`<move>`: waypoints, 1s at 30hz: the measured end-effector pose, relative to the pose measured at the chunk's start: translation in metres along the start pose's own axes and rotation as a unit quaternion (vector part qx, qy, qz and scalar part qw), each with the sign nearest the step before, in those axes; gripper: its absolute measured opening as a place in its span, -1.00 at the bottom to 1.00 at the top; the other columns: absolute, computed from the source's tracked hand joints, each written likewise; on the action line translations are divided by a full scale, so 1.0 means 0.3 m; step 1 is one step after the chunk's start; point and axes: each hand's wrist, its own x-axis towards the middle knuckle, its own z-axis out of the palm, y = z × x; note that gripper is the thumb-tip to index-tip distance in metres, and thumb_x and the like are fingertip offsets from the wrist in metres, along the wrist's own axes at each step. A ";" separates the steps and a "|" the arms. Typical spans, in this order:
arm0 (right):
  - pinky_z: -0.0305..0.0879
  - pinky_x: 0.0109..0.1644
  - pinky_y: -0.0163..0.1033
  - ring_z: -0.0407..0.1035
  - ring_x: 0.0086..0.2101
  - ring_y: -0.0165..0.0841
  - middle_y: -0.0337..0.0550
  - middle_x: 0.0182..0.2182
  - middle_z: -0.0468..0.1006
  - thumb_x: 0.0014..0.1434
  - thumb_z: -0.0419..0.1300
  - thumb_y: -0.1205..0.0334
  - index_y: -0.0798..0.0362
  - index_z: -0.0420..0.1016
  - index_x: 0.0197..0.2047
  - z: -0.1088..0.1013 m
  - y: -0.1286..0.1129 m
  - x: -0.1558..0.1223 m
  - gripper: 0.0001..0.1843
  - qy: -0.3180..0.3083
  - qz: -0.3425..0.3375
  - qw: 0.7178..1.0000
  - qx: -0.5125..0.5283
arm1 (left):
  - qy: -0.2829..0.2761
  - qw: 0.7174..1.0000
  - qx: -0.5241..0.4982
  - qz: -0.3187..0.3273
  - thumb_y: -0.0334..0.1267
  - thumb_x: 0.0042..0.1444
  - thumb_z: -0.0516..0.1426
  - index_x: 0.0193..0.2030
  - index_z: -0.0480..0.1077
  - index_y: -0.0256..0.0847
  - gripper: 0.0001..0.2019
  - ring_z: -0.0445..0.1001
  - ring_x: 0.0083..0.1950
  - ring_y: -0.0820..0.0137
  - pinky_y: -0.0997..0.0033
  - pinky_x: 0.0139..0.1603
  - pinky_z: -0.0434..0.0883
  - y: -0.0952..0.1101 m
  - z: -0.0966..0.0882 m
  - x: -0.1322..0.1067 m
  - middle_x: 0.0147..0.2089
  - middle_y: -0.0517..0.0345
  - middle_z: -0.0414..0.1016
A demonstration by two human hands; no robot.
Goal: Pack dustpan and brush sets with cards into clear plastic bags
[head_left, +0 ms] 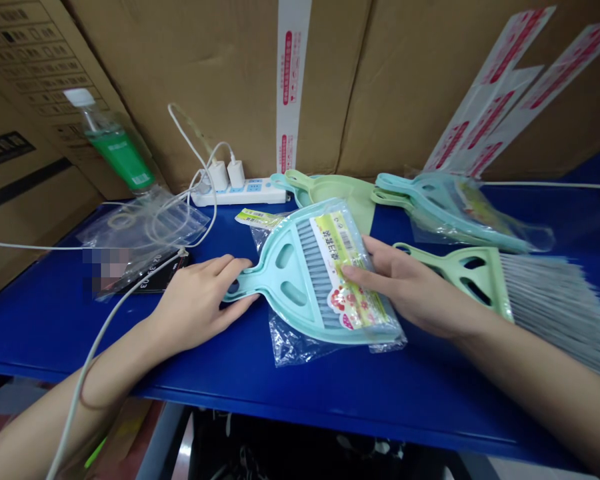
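A light blue dustpan (245, 287) with a matching small brush (293, 293) nested on it lies in front of me, handles to the left. A printed label card (337, 243) covers part of the grey bristles. My left hand (195, 303) is closed around the handle end, thumb below and fingers above. My right hand (415, 287) grips the right edge, thumb on the label card and fingers at the far side. Clear plastic wrapping (295, 340) sticks out under the dustpan. To the right, partly behind my right forearm, lies a green brush (467, 270) with long grey bristles.
Behind are a green dustpan (350, 193) and a bagged blue dustpan set (445, 200). A power strip (250, 193) with white chargers stands against the cardboard. Left are a green-labelled bottle (120, 153), plastic bags (135, 223), a phone (155, 273) and a loose white cable (100, 333).
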 end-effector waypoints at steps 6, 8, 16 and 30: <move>0.53 -0.28 -0.15 0.53 -0.19 -0.22 -0.04 -0.02 0.57 -0.05 0.39 0.08 -0.02 0.27 0.08 0.010 -0.004 -0.001 -0.35 0.022 0.004 1.000 0.007 | 0.011 1.000 0.000 0.016 -0.09 0.30 -0.07 -0.07 0.40 -0.26 -0.66 0.54 -0.38 0.32 0.39 -0.41 0.43 0.001 -0.002 0.003 -0.28 0.05 0.56; 0.54 -0.28 -0.16 0.53 -0.18 -0.22 -0.05 -0.02 0.56 -0.11 0.42 0.14 -0.02 0.29 0.04 0.014 -0.006 0.000 -0.35 0.031 0.003 0.999 0.008 | 0.015 1.000 0.001 0.024 -0.10 0.31 -0.07 -0.09 0.40 -0.26 -0.67 0.54 -0.39 0.33 0.40 -0.41 0.42 0.001 -0.002 0.003 -0.30 0.05 0.56; 0.53 -0.25 -0.15 0.53 -0.17 -0.20 -0.04 -0.04 0.58 -0.04 0.39 0.11 -0.01 0.29 0.04 0.017 -0.001 0.001 -0.40 0.039 0.005 0.999 0.032 | 0.020 0.999 0.007 0.042 -0.09 0.31 -0.07 -0.12 0.39 -0.26 -0.68 0.53 -0.42 0.35 0.41 -0.43 0.40 -0.001 0.004 0.001 -0.33 0.09 0.55; 0.54 -0.28 -0.31 0.54 -0.35 -0.36 -0.10 -0.08 0.61 -0.05 0.41 0.19 -0.02 0.10 0.33 0.024 -0.033 -0.007 -0.08 0.025 0.042 0.994 0.102 | -0.054 0.997 0.047 -0.004 0.00 0.35 -0.20 -0.02 0.38 -0.25 -0.54 0.58 -0.40 0.26 0.35 -0.49 0.38 -0.003 0.009 -0.003 -0.17 0.00 0.61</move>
